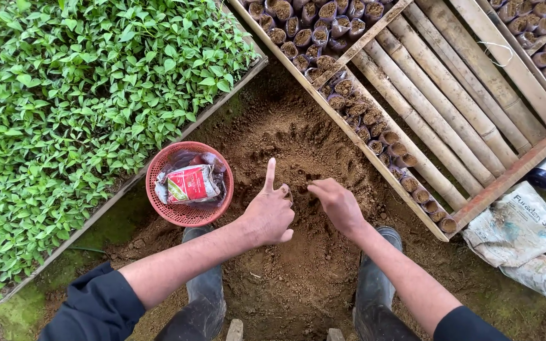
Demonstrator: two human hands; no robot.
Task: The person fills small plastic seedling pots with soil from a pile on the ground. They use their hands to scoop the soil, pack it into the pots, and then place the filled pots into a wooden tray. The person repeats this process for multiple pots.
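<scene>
My left hand (270,211) hovers over a heap of loose brown soil (298,145), index finger pointing up, the other fingers curled around something small that I cannot make out. My right hand (336,202) is beside it, fingers bent down and pinching at the soil surface. Both forearms reach in from the bottom, dark sleeves pushed up. A red plastic basket (188,218) lies just left of my left hand, holding a red and white packet (191,183) inside clear plastic.
A dense bed of green seedlings (77,107) fills the left. A bamboo-slatted wooden frame (437,95) with rows of soil-filled small bags (355,107) runs along the right. Crumpled sacks (526,227) lie at the right. My dark rubber boots (374,284) flank the soil.
</scene>
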